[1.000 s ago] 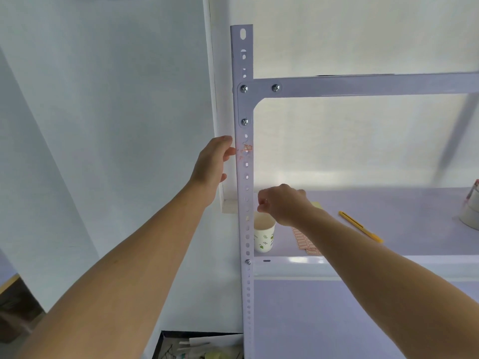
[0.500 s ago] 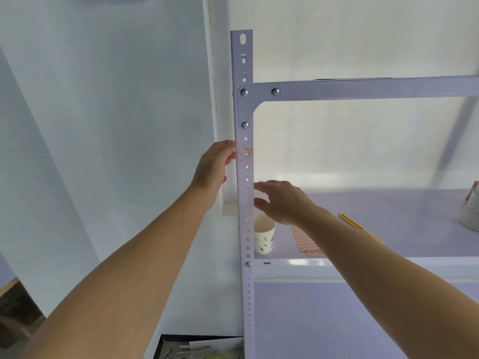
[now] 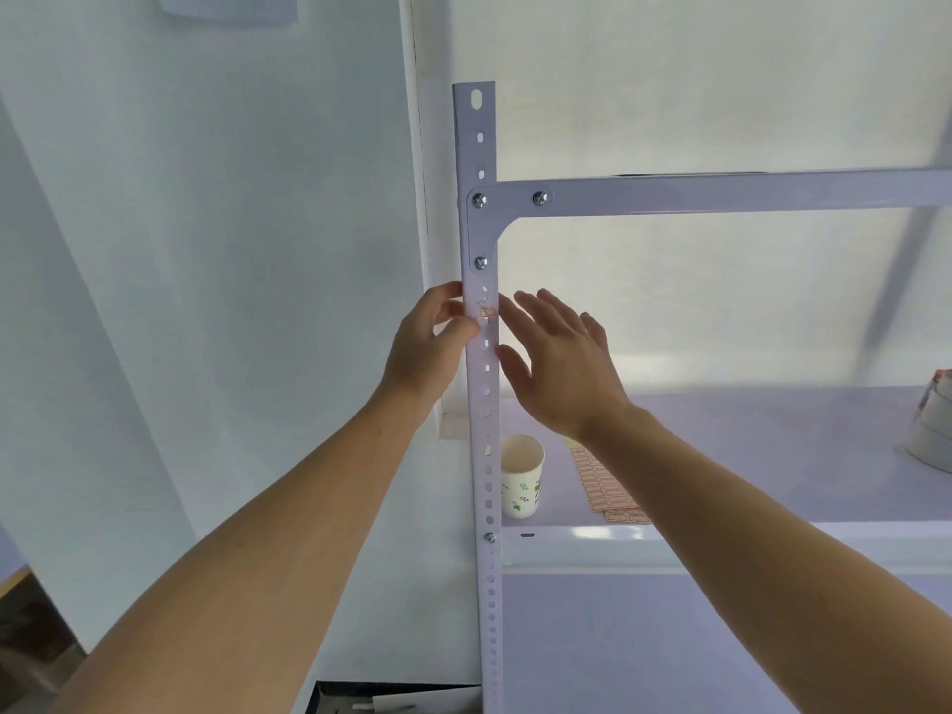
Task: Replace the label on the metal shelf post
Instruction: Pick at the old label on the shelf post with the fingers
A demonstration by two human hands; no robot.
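Observation:
A white perforated metal shelf post (image 3: 487, 456) stands upright in the middle. A small label with a red border (image 3: 487, 312) is stuck on it below the corner bracket. My left hand (image 3: 430, 347) grips the post's left edge at the label's height, thumb on the front face just left of the label. My right hand (image 3: 559, 360) hovers just right of the post with fingers spread and straight, holding nothing, fingertips close to the label.
On the shelf board (image 3: 747, 456) stand a paper cup (image 3: 521, 476), a sheet of red-bordered labels (image 3: 605, 487) and tape rolls (image 3: 930, 430) at the right edge. A horizontal beam (image 3: 721, 193) runs above. A wall lies to the left, a box (image 3: 391, 700) below.
My right hand has risen from the shelf near the cup to the label's height and opened its fingers. My left hand has stayed on the post.

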